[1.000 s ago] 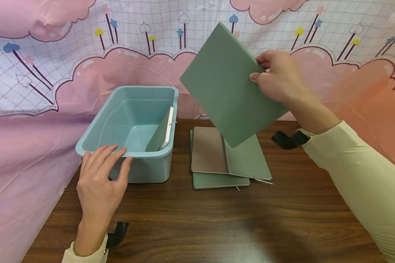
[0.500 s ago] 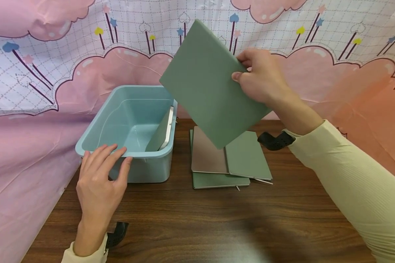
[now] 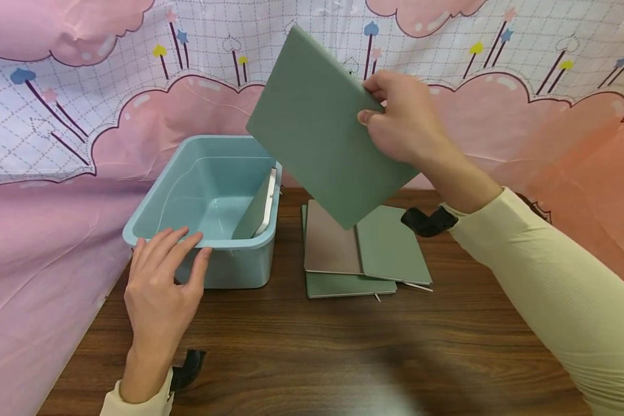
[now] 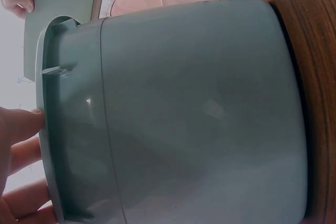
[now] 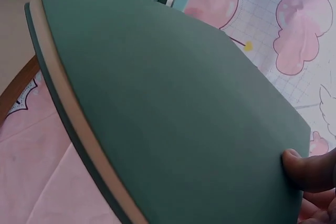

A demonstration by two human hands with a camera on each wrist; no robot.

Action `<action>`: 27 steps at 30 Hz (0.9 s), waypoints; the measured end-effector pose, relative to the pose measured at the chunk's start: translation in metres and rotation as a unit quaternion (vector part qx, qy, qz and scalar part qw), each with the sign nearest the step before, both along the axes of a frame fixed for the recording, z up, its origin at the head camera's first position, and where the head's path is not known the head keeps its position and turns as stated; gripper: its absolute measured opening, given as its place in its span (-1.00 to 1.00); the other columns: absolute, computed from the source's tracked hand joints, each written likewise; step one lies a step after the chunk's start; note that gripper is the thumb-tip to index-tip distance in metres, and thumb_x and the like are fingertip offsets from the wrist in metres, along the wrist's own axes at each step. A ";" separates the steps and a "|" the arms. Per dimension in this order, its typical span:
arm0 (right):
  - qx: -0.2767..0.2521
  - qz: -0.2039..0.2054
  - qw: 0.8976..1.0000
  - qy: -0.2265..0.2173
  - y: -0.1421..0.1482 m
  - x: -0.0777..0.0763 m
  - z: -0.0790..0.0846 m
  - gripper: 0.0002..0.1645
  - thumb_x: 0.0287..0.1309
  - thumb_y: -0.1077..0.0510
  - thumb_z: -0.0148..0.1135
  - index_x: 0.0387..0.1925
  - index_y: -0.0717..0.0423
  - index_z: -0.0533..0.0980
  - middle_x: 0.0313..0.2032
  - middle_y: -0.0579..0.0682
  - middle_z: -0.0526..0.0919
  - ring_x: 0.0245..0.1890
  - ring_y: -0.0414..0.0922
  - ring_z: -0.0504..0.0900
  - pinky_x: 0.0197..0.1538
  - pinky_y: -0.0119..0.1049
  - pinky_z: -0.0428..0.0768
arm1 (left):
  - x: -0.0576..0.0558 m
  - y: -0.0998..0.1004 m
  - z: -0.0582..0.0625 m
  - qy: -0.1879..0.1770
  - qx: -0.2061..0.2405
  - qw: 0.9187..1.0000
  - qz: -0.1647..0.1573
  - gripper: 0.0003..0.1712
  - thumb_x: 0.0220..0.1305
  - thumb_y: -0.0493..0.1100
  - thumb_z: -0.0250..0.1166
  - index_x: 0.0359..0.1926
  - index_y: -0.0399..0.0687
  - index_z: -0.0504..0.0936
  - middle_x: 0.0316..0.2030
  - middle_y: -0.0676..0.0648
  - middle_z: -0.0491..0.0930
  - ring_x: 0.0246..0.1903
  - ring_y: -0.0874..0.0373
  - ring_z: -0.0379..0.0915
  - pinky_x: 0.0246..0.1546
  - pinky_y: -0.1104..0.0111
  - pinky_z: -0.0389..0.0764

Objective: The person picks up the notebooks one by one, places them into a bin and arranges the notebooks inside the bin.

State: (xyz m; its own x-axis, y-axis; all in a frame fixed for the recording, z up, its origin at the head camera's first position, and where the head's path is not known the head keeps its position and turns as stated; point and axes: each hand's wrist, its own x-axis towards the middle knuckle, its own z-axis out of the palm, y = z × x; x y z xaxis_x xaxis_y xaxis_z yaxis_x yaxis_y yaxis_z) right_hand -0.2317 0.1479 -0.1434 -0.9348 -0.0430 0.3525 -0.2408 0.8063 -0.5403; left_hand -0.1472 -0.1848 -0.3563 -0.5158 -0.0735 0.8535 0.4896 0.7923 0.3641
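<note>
My right hand (image 3: 403,118) pinches a green hardcover notebook (image 3: 325,138) by one edge, thumb on the near cover. It is raised and tilted corner-down above the other notebooks. In the right wrist view, the thumb (image 5: 302,170) presses on its cover and the pale page edges show. My left hand (image 3: 163,289) rests its fingertips on the front rim of a light blue plastic bin (image 3: 239,268); the left wrist view shows the thumb (image 4: 23,121) right at that rim. Inside the bin, another green notebook (image 3: 255,208) leans against the right wall.
Right of the bin, a brown notebook (image 3: 330,245) and a green notebook (image 3: 395,248) lie overlapping on another green one (image 3: 343,285), ribbon markers sticking out. All are on a dark wooden table (image 3: 301,358). A pink patterned cloth (image 3: 208,107) hangs behind and along the left side.
My right hand has carried the green notebook leftward and slightly up, toward the bin, slowing in the last half second. My left hand stays on the bin's rim.
</note>
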 end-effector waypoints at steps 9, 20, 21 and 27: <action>0.102 0.018 0.994 0.038 -0.019 0.002 -0.004 -0.52 0.47 0.25 0.12 0.37 0.17 0.48 0.19 0.20 0.71 0.15 0.14 0.70 0.25 0.09 0.65 | 0.000 -0.001 -0.001 0.000 0.003 1.000 -0.002 -0.72 0.33 -0.11 0.49 0.00 -0.10 0.85 0.04 -0.21 0.80 0.20 -0.24 0.63 0.48 -0.30 0.32; 0.282 0.085 0.936 0.193 -0.029 -0.002 -0.038 -0.53 0.27 0.42 0.04 0.20 0.31 0.50 0.01 0.22 0.76 -0.21 0.18 0.81 -0.28 0.06 0.70 | 0.000 -0.001 -0.001 -0.002 0.001 1.000 -0.003 -0.72 0.34 -0.10 0.49 0.01 -0.08 0.85 0.05 -0.20 0.80 0.21 -0.24 0.63 0.48 -0.29 0.32; 0.297 0.091 0.926 0.217 -0.031 -0.002 -0.041 -0.56 0.23 0.44 0.04 0.15 0.32 0.50 -0.07 0.22 0.76 -0.31 0.18 0.80 -0.38 0.04 0.67 | 0.000 -0.001 -0.001 -0.002 0.000 1.000 -0.003 -0.72 0.34 -0.10 0.49 0.01 -0.08 0.85 0.05 -0.20 0.80 0.21 -0.23 0.63 0.48 -0.29 0.32; 0.347 0.127 0.859 0.355 -0.042 0.002 -0.055 -0.75 0.24 0.44 0.04 -0.07 0.27 0.47 -0.39 0.13 0.61 -0.60 0.13 0.61 -0.62 -0.06 0.54 | 0.000 -0.001 -0.001 -0.002 0.002 1.000 -0.004 -0.72 0.35 -0.10 0.48 0.02 -0.08 0.85 0.04 -0.20 0.80 0.21 -0.23 0.63 0.48 -0.29 0.32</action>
